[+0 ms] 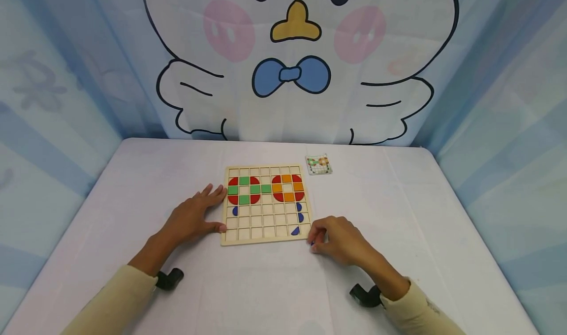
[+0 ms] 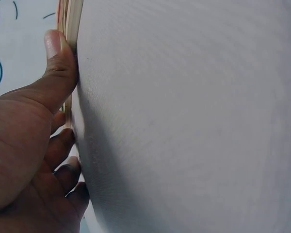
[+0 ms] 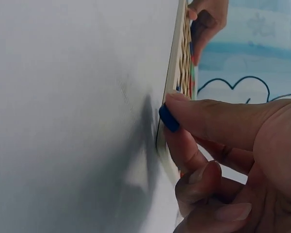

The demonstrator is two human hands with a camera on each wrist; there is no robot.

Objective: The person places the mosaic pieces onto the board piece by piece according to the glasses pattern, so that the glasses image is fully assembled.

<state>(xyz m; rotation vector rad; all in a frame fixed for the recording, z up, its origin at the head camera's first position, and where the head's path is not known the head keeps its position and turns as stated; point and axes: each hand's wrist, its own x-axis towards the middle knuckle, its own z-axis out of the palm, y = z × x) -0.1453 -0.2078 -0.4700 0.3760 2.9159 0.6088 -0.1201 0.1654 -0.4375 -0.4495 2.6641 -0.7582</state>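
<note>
In the head view a wooden grid board (image 1: 261, 222) lies on the table, with red, green and orange tiles in its upper rows and several blue pieces (image 1: 295, 231) lower down. My left hand (image 1: 190, 214) rests at the board's left edge, fingers spread and thumb touching its side. Near the lower right corner, my right hand (image 1: 338, 239) pinches a small blue tile (image 3: 169, 118) between thumb and index finger, clear in the right wrist view. The tile's full outline is hidden by the fingertips. The left wrist view shows the left thumb (image 2: 60, 68) against the board's edge.
A small pattern card (image 1: 319, 164) lies beyond the board's upper right corner. White cloth covers the table (image 1: 266, 290), and a curtain with a cartoon figure (image 1: 292, 113) hangs behind it. Each wrist wears a dark camera mount (image 1: 170, 279).
</note>
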